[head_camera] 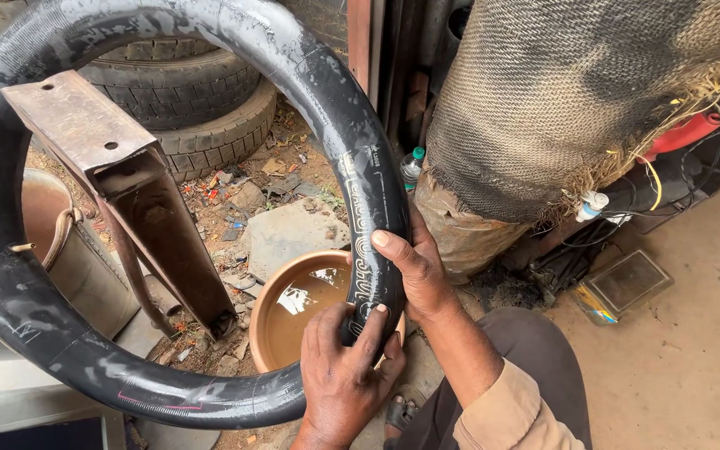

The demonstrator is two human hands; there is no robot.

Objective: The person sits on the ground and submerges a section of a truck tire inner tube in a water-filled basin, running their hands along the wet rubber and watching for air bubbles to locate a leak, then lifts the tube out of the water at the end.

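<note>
Nearest, the left hand (343, 379) clasps the lower right curve of the wet black rubber inner tube (339, 142), fingers closed over it. The right hand (417, 271), just above, grips the same curve with the thumb laid along the outer face. Directly beneath stands a round brown bowl of muddy water (289, 312). A rusty angled steel bracket (122, 183) stands behind the tube's opening. Left is a metal bucket (85, 267); beyond, stacked tyres (185, 100); right, a burlap-wrapped drum (560, 100).
</note>
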